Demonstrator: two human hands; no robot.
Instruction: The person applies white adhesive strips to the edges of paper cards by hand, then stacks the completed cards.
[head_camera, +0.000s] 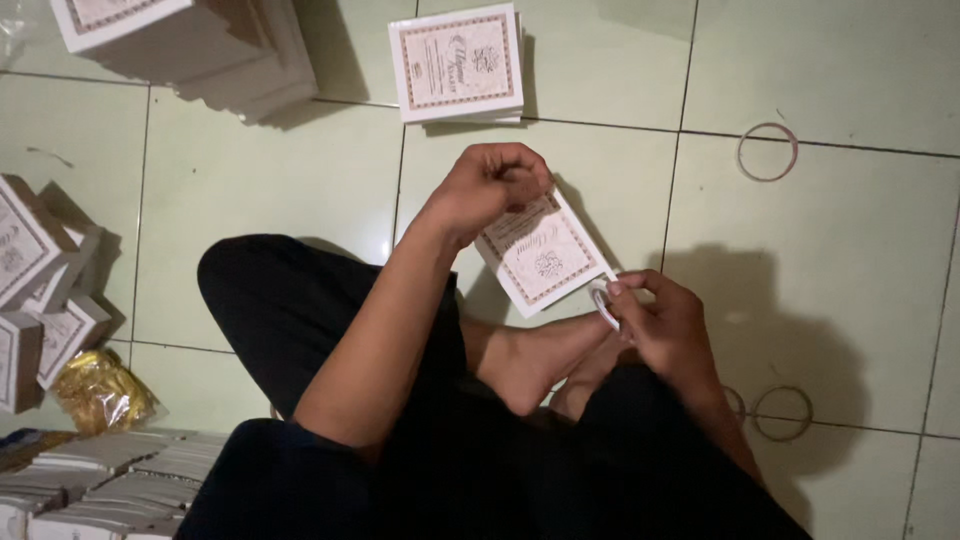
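Hands both busy over the lap, person sitting cross-legged on a pale green tiled floor (250, 170). Left hand (490, 188) curled closed, fingers pinching the top corner of a small white booklet (540, 255) with a brown ornamental border; booklet hangs tilted between the two hands, above a bare foot (530, 365). Right hand (665, 325) also closed, thumb and fingers gripping a thin rubber band (603, 305) right at the booklet's lower right corner (touching or just off it, hard to tell). Stack of matching booklets (458, 65) lies on the floor just beyond the left hand. Bigger tilted pile (200, 45) top left. Loose bands on the tiles: one ring (768, 152) upper right, another (783, 413) near the right forearm. More booklets (45, 290) and a gold foil wrapper (98, 390) at left edge.
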